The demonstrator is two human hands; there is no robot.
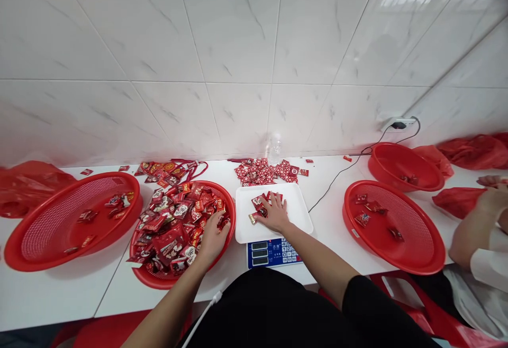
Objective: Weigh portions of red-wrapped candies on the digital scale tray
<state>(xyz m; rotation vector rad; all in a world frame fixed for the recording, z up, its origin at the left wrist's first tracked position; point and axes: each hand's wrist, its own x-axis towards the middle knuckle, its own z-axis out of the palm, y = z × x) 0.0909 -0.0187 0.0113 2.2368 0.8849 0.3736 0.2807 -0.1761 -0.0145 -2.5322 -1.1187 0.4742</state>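
My left hand (214, 238) rests at the right side of a red plastic basket (159, 282). The basket is heaped with red wrapped snack packets (169, 242). Its thumb stands apart from its bent fingers, with packets just beyond the fingertips and nothing visibly gripped. On the white tray (299, 207) of a digital scale (273, 253), my right hand (275, 214) lies with fingers spread over a small group of red packets (257, 204). The palm hides part of that group. A gold-ended packet (252, 219) pokes out at the left of the hand.
Small red packets (262, 173) are piled behind the scale, beside a clear bottle (274, 149). A red basket (39, 263) stands left; two more, a near one (420, 237) and a far one (381, 165), stand right. A cable (333, 181) crosses the table. Another person's arm (472, 226) is far right.
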